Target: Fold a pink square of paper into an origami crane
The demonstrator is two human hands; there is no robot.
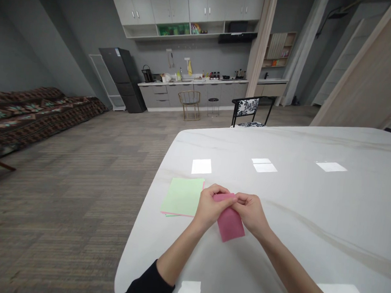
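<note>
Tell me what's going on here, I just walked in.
A person is pinching the top of a pink paper with their left hand and right hand, over a white table. A stack of green paper lies beside the left hand, with a pink edge showing beneath it.

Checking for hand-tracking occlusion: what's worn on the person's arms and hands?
The left hand and right hand are bare, with no gloves. A black sleeve covers the left arm, ending partway along the forearm. The right forearm shows no sleeve down to the frame edge. No watch, rings, cables or markings are visible.
</note>
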